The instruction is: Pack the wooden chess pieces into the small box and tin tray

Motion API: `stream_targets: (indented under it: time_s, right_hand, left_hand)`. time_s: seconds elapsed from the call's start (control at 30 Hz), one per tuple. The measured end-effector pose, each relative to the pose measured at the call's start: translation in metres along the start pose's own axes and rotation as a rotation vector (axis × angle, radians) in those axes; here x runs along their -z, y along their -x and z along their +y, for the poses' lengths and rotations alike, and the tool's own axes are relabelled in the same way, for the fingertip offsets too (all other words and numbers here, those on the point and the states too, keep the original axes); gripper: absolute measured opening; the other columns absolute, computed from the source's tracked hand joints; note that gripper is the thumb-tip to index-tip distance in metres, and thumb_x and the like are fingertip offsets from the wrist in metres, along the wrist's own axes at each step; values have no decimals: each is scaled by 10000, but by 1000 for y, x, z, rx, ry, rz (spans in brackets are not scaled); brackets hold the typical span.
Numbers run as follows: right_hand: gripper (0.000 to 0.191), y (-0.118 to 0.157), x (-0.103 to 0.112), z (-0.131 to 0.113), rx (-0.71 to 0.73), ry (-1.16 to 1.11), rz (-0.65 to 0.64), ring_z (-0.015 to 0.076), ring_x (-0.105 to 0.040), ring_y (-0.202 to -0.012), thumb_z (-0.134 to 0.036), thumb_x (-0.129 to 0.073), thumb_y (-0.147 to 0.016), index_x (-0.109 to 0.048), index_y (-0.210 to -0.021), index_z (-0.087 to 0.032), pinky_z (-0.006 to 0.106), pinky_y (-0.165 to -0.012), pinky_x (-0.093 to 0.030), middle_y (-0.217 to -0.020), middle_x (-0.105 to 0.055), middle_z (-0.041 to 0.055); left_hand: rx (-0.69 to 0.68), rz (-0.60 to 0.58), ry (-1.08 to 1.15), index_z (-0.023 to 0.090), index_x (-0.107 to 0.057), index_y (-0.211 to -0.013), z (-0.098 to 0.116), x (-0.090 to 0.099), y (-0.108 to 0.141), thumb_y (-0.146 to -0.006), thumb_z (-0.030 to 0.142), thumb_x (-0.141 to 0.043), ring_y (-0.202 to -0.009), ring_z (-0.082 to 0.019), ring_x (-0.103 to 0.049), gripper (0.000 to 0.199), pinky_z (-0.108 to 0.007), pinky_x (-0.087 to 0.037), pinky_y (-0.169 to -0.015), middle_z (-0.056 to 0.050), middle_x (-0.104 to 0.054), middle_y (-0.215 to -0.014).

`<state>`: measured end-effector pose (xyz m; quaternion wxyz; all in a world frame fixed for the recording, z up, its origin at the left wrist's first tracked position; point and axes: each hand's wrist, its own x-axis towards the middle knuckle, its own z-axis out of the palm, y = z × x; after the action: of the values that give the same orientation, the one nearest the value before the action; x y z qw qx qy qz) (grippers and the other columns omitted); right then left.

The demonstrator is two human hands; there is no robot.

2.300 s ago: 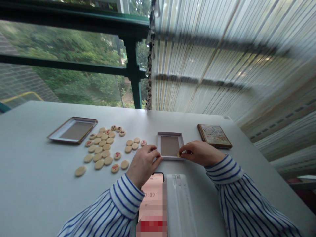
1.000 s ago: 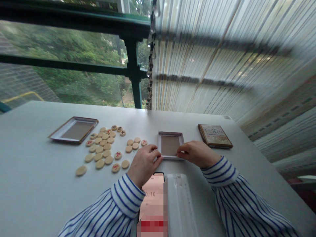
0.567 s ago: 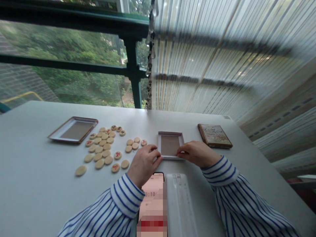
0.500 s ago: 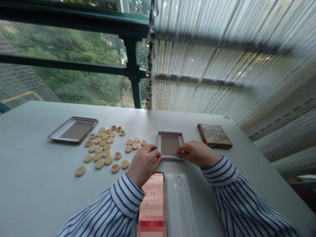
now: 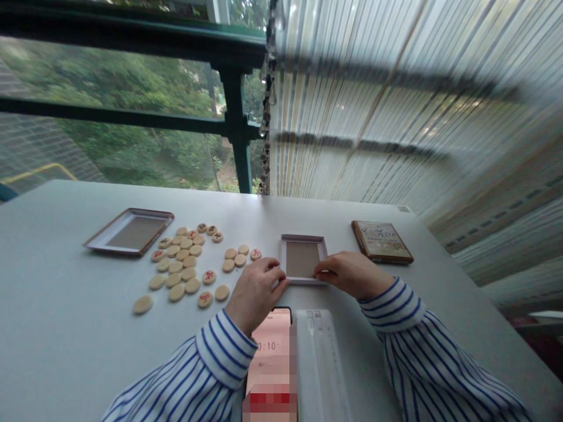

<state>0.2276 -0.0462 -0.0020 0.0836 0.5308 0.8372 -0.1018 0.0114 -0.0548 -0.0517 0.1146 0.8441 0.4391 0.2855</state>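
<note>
A shallow open cardboard box [image 5: 303, 238] with pale walls and a grey-brown bottom lies on the table in front of me. My left hand [image 5: 253, 296] has its thumb and fingers closed at the near left corner. At the near right corner my right hand [image 5: 354, 274] pinches the wall, fingertips partly inside. The box holds nothing. To the left are many round wooden Chinese chess pieces [image 5: 189, 261], most blank side up, some showing red or black characters. A smaller cluster of pieces [image 5: 240, 259] sits close to my left hand.
A brown-edged box lid [image 5: 143, 231] lies inside up at the far left. At the right is a closed, decorated brown box [image 5: 385, 241]. Nearest me are a phone [image 5: 269, 366] showing a timer and a long white case [image 5: 320, 357]. The white table [image 5: 79, 328] meets a window.
Almost nothing differs. Both hands keep the same place on the box, and the view has shifted very slightly.
</note>
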Motion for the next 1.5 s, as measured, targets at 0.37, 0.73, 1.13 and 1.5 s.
stream_targets:
  time_s: [0.37,0.73,1.13,1.5]
  right_hand:
    - [244,2,2,1,-12,-16,11,180,-616,-846,-353,-454,-823,-660,-943,-302,249,-691,-402,-898,-687,31]
    - [261,6,5,7,-26,4,29,186,-618,-865,-329,-433,-835,-654,-970,-296,253,-694,-411,-922,-688,34]
    - [251,5,5,6,-45,54,11,187,-623,-832,-312,-448,-814,-660,-948,-321,254,-655,-412,-886,-691,16]
    - [244,5,4,5,-45,60,18,203,-626,-831,-313,-457,-803,-663,-934,-315,264,-642,-412,-879,-693,19]
  left_hand:
    - [-6,16,19,175,-640,-765,-2,-1,1,-803,249,-524,-873,-190,-552,143,-375,-465,-777,-82,-588,-937]
    - [-17,34,26,178,-639,-761,-1,-1,1,-800,244,-528,-871,-188,-553,135,-377,-471,-775,-77,-590,-933]
    - [-21,33,17,180,-642,-773,-2,-2,1,-799,241,-530,-866,-187,-556,130,-370,-472,-775,-79,-592,-931]
    - [5,5,22,178,-640,-771,-1,-1,1,-805,249,-522,-875,-191,-553,142,-370,-463,-787,-81,-592,-953]
